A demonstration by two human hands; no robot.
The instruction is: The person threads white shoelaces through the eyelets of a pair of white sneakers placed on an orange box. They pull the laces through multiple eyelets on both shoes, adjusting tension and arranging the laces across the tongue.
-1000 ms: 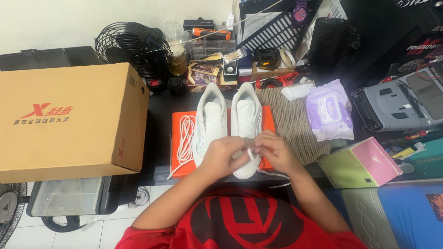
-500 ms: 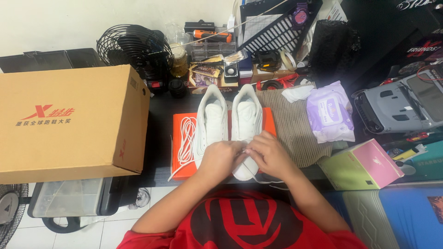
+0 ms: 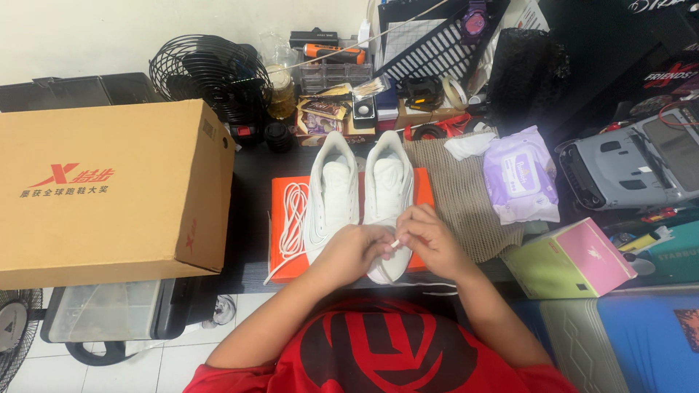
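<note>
While both hands meet over the toe end of the right-hand white sneaker (image 3: 388, 185), the left hand (image 3: 354, 251) is curled with its fingers pinched around a white shoelace (image 3: 394, 245), and the right hand (image 3: 429, 239) pinches the same lace just beside it, the lace tip showing between the two sets of fingertips. That sneaker stands next to its twin, a second white sneaker (image 3: 332, 191), both with toes toward the person and heels away, resting on an orange box lid (image 3: 280, 240) that lies on the dark worktop (image 3: 251, 211). A loose white lace (image 3: 293, 211) is coiled on the lid just left of the pair, with one end trailing off the near edge. More of the held lace runs along the worktop edge under the right wrist. To the left sits a large brown cardboard box (image 3: 109, 189), well apart from the hands. Right of the sneakers lies a tan mesh mat (image 3: 459, 193), with a purple pack of wipes (image 3: 520, 175) at its far side and a pink and green box (image 3: 568, 258) nearer the person. Behind the sneakers stand a small black fan (image 3: 207, 73) and a clutter of small items. The person wears a red shirt (image 3: 378, 349) with a dark emblem.
</note>
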